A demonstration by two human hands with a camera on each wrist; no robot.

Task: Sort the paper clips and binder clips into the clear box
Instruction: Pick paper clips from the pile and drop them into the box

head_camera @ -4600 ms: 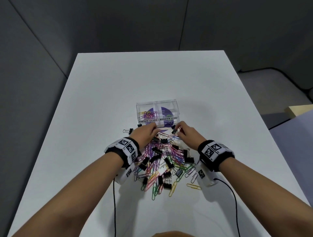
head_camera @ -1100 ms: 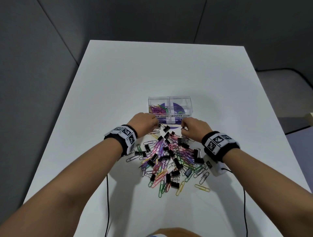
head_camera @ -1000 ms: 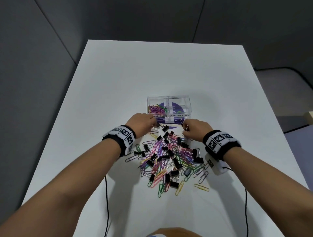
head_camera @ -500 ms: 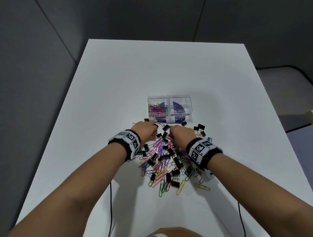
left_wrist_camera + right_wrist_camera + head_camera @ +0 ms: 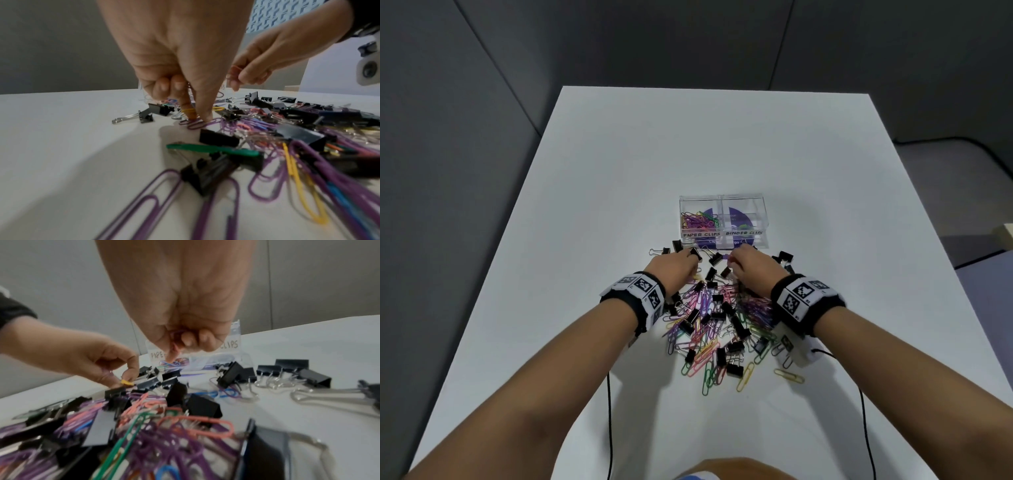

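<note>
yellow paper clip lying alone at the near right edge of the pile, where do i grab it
Pinch the yellow paper clip across its long sides from above, fingers straddling the wire. It lies flat on the table, clear of the pile, so nothing crowds either side.

Head view: from high above, tilted forward and down over the white bench [image 5: 619, 178], far enough to take in both forearms, the whole clip pile [image 5: 717, 322] and the clear box [image 5: 723, 222] beyond it.

Left wrist view: from low, just above the bench surface, facing forward along the left hand [image 5: 176, 53], very near, nearest clips blurred.

Right wrist view: likewise low and close, looking along the right hand [image 5: 185, 293] toward the box front.

Shared by all three: the far edge of the pile, both hands, and the labelled box wall.
</note>
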